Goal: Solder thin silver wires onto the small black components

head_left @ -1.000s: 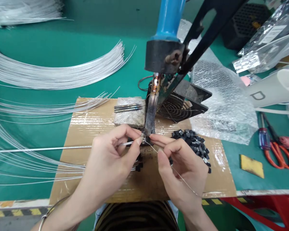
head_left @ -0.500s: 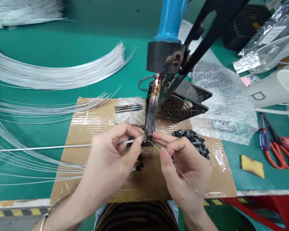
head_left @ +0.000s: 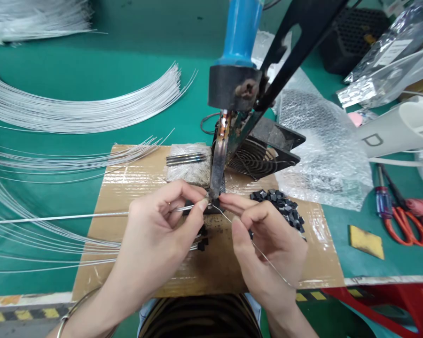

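My left hand pinches the end of a thin silver wire that runs off to the left. Its tip sits under the blade-like tip of a soldering iron with a blue handle, clamped upright on a black stand. My right hand pinches a finer solder wire and feeds it to the same spot. A small black part lies beneath the tip, mostly hidden by my fingers. Both hands rest over a taped cardboard sheet.
A heap of small black parts lies right of my hands. Bundles of silver wires fan across the green table. A grey sponge block, a fan, bubble wrap, red scissors and a yellow pad are around.
Nothing in my grip has changed; the view shifted slightly, and both hands stay at the iron's tip.
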Demonstrator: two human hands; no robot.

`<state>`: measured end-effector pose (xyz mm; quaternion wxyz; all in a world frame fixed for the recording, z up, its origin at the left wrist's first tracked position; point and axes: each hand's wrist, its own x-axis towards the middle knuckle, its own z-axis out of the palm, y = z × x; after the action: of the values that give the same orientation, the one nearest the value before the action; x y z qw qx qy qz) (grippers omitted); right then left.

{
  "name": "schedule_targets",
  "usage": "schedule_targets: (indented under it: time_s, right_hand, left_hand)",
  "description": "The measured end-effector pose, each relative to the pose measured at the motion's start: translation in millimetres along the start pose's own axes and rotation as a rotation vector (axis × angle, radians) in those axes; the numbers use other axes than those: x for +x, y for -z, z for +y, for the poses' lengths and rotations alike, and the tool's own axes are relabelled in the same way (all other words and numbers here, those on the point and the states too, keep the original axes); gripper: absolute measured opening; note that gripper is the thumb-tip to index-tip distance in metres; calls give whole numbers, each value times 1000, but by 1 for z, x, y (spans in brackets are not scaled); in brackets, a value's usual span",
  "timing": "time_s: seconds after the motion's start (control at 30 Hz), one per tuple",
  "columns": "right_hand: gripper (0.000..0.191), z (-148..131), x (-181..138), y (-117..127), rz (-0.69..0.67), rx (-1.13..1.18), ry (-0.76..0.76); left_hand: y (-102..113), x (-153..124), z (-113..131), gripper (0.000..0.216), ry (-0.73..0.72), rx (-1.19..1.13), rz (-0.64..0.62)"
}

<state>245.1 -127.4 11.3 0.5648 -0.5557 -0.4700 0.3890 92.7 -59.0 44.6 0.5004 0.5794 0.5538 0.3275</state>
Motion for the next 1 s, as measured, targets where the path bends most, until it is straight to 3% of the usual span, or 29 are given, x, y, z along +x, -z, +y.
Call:
schedule_targets:
  time_s: [1.0]
  right_hand:
    - [19, 0, 0, -3, 23, 11, -16]
  left_hand:
    - [1, -1, -2, 6, -1, 8, 2]
